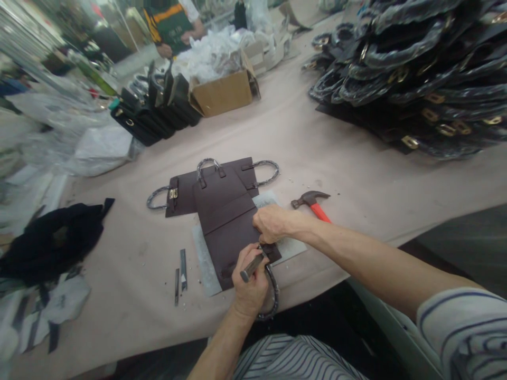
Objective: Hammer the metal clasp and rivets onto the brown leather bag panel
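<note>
A dark brown leather bag panel [227, 219] with wrapped handles lies flat on a pale cutting pad [206, 261] near the table's front edge. My left hand [249, 282] is closed around a metal punch tool [252, 267] set against the panel's near end, beside its curved handle [273, 295]. My right hand [272, 222] presses down on the panel's right edge, fingers curled. A second panel [182, 192] with a brass clasp lies under it to the left.
A red-handled hammer [315, 203] lies right of the panel. Two metal punches [181, 272] lie left of the pad. Stacked black bags [420, 79] fill the far right, a cardboard box [224, 92] and upright bags [154, 113] stand behind. Another person [172, 26] works at the far end.
</note>
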`<move>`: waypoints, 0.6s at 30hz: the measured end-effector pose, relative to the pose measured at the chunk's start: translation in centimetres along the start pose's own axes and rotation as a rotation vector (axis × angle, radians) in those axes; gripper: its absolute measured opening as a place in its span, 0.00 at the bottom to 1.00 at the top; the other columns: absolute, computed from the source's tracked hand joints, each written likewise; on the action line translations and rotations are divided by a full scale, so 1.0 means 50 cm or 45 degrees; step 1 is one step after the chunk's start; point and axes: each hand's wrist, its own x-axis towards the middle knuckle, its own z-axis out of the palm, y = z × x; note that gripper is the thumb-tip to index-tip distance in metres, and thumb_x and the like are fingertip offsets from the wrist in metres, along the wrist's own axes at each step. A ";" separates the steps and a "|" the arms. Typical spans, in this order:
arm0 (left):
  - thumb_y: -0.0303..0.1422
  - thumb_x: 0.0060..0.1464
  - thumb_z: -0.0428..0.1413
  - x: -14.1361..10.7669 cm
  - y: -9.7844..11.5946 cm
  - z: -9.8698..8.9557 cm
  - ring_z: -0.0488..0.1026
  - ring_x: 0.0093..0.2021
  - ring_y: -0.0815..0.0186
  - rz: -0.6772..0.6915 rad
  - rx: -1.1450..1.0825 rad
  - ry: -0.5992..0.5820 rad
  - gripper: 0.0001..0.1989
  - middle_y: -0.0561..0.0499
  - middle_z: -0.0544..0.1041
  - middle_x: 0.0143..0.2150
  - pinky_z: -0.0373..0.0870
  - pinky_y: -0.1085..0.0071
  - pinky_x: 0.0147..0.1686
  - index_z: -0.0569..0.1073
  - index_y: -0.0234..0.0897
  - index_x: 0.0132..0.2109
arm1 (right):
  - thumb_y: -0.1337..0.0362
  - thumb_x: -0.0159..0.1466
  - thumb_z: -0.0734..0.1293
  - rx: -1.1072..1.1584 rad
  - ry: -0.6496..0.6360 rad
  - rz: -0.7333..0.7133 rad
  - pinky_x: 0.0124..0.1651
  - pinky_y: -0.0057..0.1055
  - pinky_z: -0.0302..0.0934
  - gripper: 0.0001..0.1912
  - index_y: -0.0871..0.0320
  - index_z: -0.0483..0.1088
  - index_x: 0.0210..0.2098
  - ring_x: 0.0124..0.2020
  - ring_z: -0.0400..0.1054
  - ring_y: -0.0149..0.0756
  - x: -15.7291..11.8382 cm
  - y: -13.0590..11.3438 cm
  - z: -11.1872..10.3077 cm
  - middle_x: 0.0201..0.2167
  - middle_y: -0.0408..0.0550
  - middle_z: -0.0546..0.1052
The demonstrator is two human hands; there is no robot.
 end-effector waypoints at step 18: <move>0.24 0.62 0.55 0.021 -0.004 0.002 0.78 0.46 0.62 0.038 0.046 -0.076 0.05 0.46 0.79 0.43 0.78 0.66 0.47 0.74 0.37 0.42 | 0.59 0.53 0.73 0.230 0.195 0.087 0.31 0.31 0.53 0.11 0.57 0.77 0.33 0.34 0.74 0.41 -0.017 0.021 0.030 0.30 0.49 0.81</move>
